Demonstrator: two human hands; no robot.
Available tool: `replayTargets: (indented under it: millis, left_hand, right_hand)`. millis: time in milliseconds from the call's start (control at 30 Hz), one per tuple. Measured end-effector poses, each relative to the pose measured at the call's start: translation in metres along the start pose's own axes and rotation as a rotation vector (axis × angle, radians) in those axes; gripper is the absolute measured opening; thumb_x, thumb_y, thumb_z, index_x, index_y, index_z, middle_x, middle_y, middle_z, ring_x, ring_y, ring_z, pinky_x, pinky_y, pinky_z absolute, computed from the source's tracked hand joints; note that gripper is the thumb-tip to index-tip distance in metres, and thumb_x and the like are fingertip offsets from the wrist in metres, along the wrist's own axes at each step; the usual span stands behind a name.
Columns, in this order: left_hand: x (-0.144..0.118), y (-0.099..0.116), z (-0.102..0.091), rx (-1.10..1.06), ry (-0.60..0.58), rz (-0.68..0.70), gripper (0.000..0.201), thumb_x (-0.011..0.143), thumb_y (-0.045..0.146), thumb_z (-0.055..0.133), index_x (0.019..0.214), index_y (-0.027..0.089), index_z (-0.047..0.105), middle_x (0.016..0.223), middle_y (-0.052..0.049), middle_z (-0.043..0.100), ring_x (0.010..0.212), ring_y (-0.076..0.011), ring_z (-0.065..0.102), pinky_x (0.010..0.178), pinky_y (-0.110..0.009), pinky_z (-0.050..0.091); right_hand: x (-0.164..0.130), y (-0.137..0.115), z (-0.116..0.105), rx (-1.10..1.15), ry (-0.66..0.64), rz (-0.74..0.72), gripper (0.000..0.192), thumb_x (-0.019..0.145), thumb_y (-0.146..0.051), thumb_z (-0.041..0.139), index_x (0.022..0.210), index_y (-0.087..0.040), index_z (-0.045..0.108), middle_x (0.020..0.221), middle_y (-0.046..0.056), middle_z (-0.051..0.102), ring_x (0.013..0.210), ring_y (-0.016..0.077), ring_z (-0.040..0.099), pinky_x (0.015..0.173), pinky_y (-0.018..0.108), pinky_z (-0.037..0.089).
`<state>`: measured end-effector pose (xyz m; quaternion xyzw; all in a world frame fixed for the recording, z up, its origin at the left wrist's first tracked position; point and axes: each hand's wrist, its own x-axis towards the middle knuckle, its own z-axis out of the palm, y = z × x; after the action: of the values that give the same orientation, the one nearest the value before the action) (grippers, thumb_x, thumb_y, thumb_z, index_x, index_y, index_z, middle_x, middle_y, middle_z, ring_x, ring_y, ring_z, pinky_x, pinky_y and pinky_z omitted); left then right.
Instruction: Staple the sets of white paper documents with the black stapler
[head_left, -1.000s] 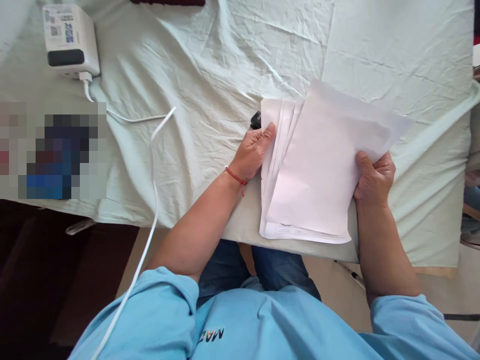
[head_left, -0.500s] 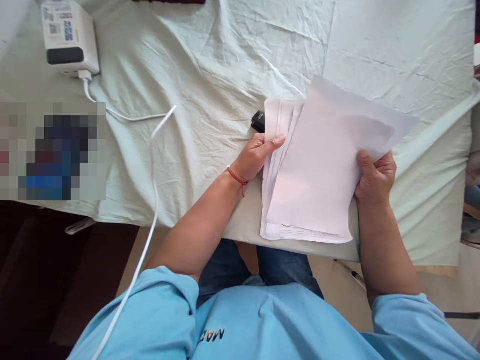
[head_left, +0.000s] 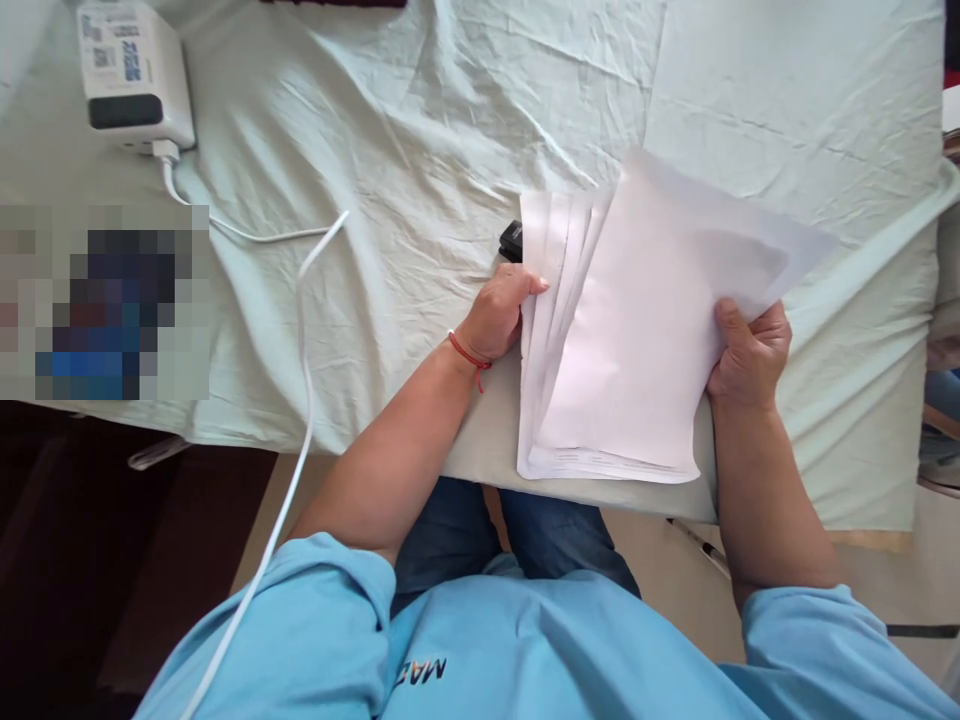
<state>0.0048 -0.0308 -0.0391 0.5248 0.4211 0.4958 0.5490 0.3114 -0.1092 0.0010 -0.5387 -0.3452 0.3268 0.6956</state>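
A stack of white paper sheets [head_left: 607, 340] is held over the table's near edge, its sheets fanned out along the left side. My left hand [head_left: 496, 310] grips the left edge of the stack, thumb on top and the other fingers hidden beneath. On the right, my right hand [head_left: 750, 350] is closed on the sheets' right edge, with the thumb over the top sheet. Faint print shows along the lower edges. A small black object [head_left: 511, 241] lies just beyond my left hand, partly covered by the papers; its kind is unclear.
A pale green cloth [head_left: 390, 120] with wrinkles covers the table. At the far left stands a white box-shaped device [head_left: 139, 75] with a white cable [head_left: 309, 370] that runs towards me. A blurred-out dark and blue patch [head_left: 112, 320] lies below it.
My left thumb has slid left towards the stack's edge, and the sheets on that side are spread wider. My right hand keeps its grip almost unmoved.
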Motion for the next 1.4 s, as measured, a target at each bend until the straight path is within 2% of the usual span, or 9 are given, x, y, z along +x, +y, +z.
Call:
replayTargets:
  millis: [100, 200, 367, 467, 600, 767, 1067, 1200, 1400]
  left_hand:
    - [-0.004, 0.019, 0.009, -0.187, -0.228, -0.107, 0.046, 0.087, 0.068, 0.085, 0.095, 0.022, 0.079, 0.091, -0.006, 0.08, 0.112, -0.033, 0.082, 0.096, -0.046, 0.071]
    - [-0.008, 0.035, 0.014, -0.174, -0.295, -0.084, 0.052, 0.08, 0.068, 0.093, 0.103, 0.022, 0.085, 0.101, -0.007, 0.087, 0.111, -0.0332, 0.083, 0.101, -0.048, 0.072]
    - [-0.007, 0.036, 0.015, -0.249, -0.28, -0.142, 0.052, 0.081, 0.069, 0.092, 0.104, 0.022, 0.088, 0.101, -0.008, 0.089, 0.112, -0.0341, 0.085, 0.105, -0.051, 0.072]
    - [-0.006, 0.033, 0.016, -0.296, -0.254, -0.17, 0.05, 0.08, 0.068, 0.094, 0.103, 0.023, 0.088, 0.102, -0.006, 0.089, 0.117, -0.0358, 0.085, 0.11, -0.053, 0.07]
    - [-0.007, 0.034, 0.016, -0.3, -0.233, -0.192, 0.052, 0.081, 0.07, 0.092, 0.101, 0.022, 0.087, 0.1, -0.007, 0.087, 0.123, -0.0393, 0.083, 0.111, -0.057, 0.069]
    - [-0.009, 0.039, 0.014, -0.222, -0.25, -0.174, 0.053, 0.078, 0.069, 0.095, 0.098, 0.021, 0.086, 0.1, -0.008, 0.087, 0.121, -0.0388, 0.083, 0.108, -0.056, 0.071]
    - [-0.008, 0.038, 0.015, -0.255, -0.256, -0.17, 0.052, 0.081, 0.068, 0.094, 0.098, 0.02, 0.085, 0.096, -0.008, 0.086, 0.118, -0.0376, 0.083, 0.111, -0.057, 0.069]
    - [-0.008, 0.038, 0.014, -0.247, -0.294, -0.15, 0.052, 0.076, 0.061, 0.1, 0.105, 0.02, 0.086, 0.105, -0.009, 0.087, 0.116, -0.0371, 0.084, 0.11, -0.058, 0.07]
    - [-0.011, 0.041, 0.015, -0.282, -0.269, -0.17, 0.062, 0.072, 0.063, 0.102, 0.112, 0.019, 0.085, 0.119, -0.014, 0.087, 0.119, -0.0411, 0.083, 0.11, -0.061, 0.069]
  right_hand:
    - [-0.001, 0.0, 0.001, 0.0, 0.005, 0.007, 0.042, 0.07, -0.03, 0.102, 0.104, -0.019, 0.08, 0.106, 0.005, 0.084, 0.104, 0.0192, 0.074, 0.106, 0.035, 0.06]
    - [-0.001, 0.002, 0.002, -0.004, 0.006, 0.006, 0.044, 0.067, -0.032, 0.103, 0.102, -0.019, 0.08, 0.107, 0.006, 0.084, 0.104, 0.0203, 0.074, 0.109, 0.038, 0.06]
    - [0.0, 0.004, 0.001, 0.027, 0.031, -0.032, 0.034, 0.072, -0.035, 0.102, 0.095, -0.02, 0.082, 0.099, 0.003, 0.085, 0.107, 0.0207, 0.075, 0.117, 0.04, 0.057]
    - [-0.001, 0.005, 0.0, 0.006, 0.073, -0.042, 0.031, 0.075, -0.037, 0.102, 0.094, -0.02, 0.085, 0.097, 0.003, 0.086, 0.102, 0.0204, 0.075, 0.111, 0.04, 0.061]
    - [-0.002, 0.004, -0.001, -0.032, 0.053, -0.018, 0.035, 0.075, -0.042, 0.103, 0.095, -0.019, 0.086, 0.097, 0.004, 0.086, 0.093, 0.0201, 0.074, 0.099, 0.04, 0.065]
    - [-0.005, 0.001, 0.0, -0.045, 0.038, 0.025, 0.041, 0.07, -0.042, 0.106, 0.094, -0.017, 0.085, 0.099, 0.007, 0.086, 0.091, 0.021, 0.075, 0.096, 0.039, 0.065]
    - [-0.006, 0.002, -0.001, -0.046, -0.004, 0.017, 0.039, 0.07, -0.042, 0.107, 0.092, -0.018, 0.086, 0.092, 0.006, 0.085, 0.089, 0.0215, 0.074, 0.093, 0.04, 0.065]
    - [-0.005, 0.005, -0.004, -0.066, -0.055, 0.009, 0.035, 0.069, -0.043, 0.106, 0.088, -0.023, 0.086, 0.094, 0.003, 0.086, 0.085, 0.0198, 0.073, 0.088, 0.04, 0.066]
    - [0.0, 0.007, -0.006, -0.085, -0.134, -0.012, 0.037, 0.071, -0.051, 0.104, 0.094, -0.03, 0.083, 0.095, -0.002, 0.082, 0.094, 0.0213, 0.075, 0.103, 0.045, 0.065]
